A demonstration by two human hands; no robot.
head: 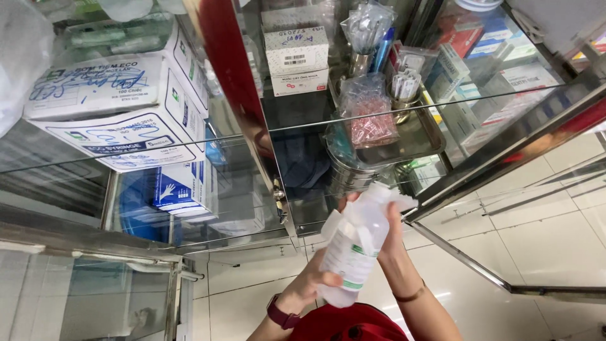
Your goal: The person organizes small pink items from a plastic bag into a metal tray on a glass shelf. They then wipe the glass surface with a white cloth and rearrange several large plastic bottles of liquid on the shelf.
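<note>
I hold a clear plastic bottle (356, 246) with a white and green label in both hands, tilted in front of an open glass cabinet. My left hand (306, 285), with a dark red watch on the wrist, grips the bottle's lower end. My right hand (393, 230), with a thin bracelet on the wrist, wraps around the bottle's neck and cap end. The cap itself is mostly hidden by my fingers.
The steel-framed cabinet has glass shelves (303, 124). On the left stand large white boxes (120, 107) and a blue glove box (183, 189). A steel tray (424, 140) holds a bag of pink items (374, 123) and cups. A glass door (505, 158) stands open at right above a tiled floor (549, 246).
</note>
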